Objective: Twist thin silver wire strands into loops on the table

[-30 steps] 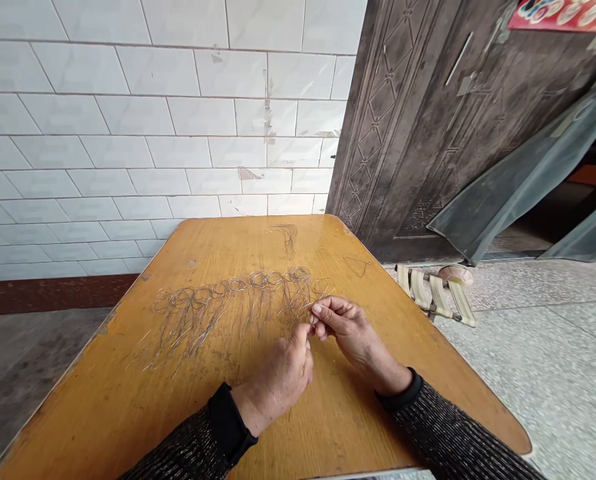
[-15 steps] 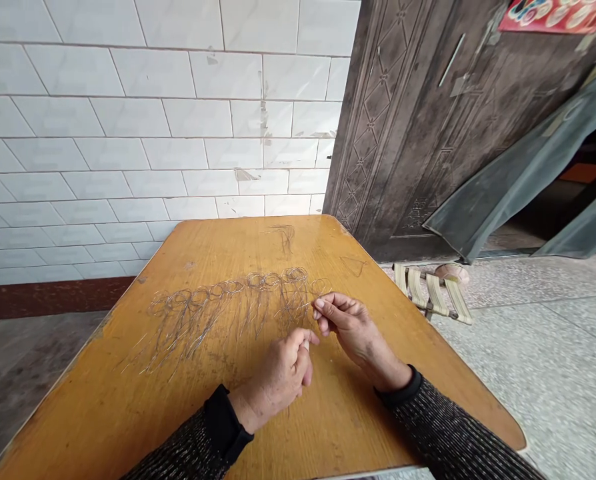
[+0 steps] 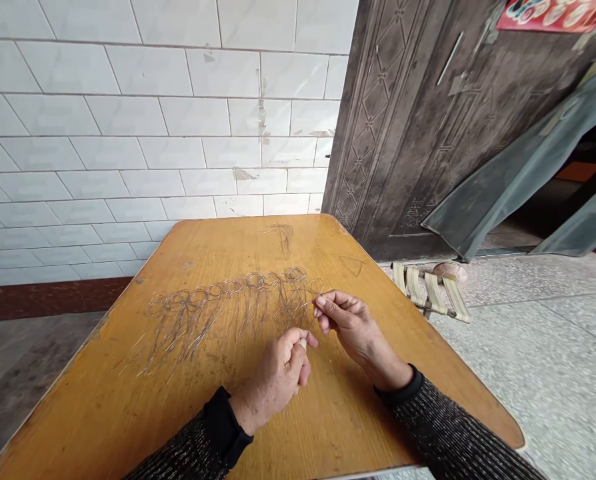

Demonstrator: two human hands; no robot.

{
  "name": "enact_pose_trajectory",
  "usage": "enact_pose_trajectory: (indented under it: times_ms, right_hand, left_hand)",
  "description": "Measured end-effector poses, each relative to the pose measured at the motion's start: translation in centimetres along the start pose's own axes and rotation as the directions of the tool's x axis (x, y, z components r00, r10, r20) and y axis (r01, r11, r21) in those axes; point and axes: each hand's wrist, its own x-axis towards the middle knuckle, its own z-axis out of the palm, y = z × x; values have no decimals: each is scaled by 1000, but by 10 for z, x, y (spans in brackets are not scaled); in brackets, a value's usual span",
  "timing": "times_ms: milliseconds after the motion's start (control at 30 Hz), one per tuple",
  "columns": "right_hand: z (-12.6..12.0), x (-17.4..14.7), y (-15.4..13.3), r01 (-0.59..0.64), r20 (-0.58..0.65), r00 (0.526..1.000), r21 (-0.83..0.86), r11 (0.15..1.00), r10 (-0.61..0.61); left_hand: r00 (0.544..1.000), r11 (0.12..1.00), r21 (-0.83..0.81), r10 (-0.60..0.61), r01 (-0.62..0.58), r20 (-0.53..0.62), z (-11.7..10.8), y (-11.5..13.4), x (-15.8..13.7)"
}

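Note:
Thumb and forefinger of my right hand (image 3: 351,330) are pinched on a thin wire, whose loop (image 3: 318,287) shows faintly just beyond the fingertips. My left hand (image 3: 278,370) is closed, its thumb against the curled fingers, slightly nearer to me and to the left. Whatever lies inside its grip is too fine or hidden to make out. The two hands are close together but apart. Beyond them a row of looped thin wires (image 3: 218,292) with long loose tails stretches leftward across the wooden table (image 3: 348,427).
A few loose wires (image 3: 285,237) lie near the table's far edge, and another bent wire (image 3: 353,265) rests at the right. A white tiled wall (image 3: 178,120) stands behind. On the right are a dark door (image 3: 408,133), a grey-green curtain (image 3: 518,167) and a low strapped stool (image 3: 431,292).
Both hands keep nearly the same pose and place; the left fingers shift very slightly. The whole view has moved a little.

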Motion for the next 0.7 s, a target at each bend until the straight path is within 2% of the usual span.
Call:
enact_pose_trajectory:
  times_ms: [167,400,567,700]
  right_hand:
    - [-6,3,-1,12,-38,999,63,998,-9]
    - [-7,4,-5,-9,-48,999,99,995,14]
    - [-9,5,-8,9,-62,998,122,992,-1]
    - [-13,7,-8,24,-66,998,142,990,-15]
  left_hand:
    - [999,998,52,40,-40,6,1,-6,0]
    - [985,969,185,170,-163,-19,0,-3,-4]
    - [998,998,15,58,-58,0,2,-3,-7]
    - [999,993,-112,35,-32,30,3,-4,-8]
